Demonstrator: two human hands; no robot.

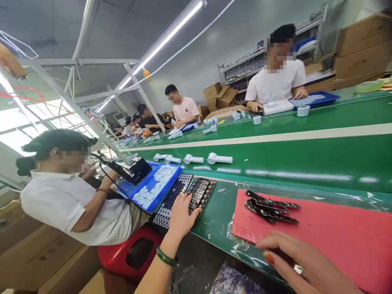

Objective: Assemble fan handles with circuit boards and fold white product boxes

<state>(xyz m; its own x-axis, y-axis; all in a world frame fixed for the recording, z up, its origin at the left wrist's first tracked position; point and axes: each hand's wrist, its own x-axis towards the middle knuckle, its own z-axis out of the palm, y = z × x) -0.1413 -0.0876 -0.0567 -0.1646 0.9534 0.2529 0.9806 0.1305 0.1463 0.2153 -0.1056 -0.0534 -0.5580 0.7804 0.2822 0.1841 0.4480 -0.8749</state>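
Left hand (181, 215) flat, fingers spread, pressing on the black component tray (196, 195) at the green bench edge. Tray long axis runs away from the wearer, angled up-right toward the conveyor (306, 159). Right hand (301, 263) loosely curled, empty, resting on the red mat (337, 228) near the black strips (271, 207).

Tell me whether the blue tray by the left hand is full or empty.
Partly full: the blue tray holds many small white parts over much of its floor, beside the left hand.
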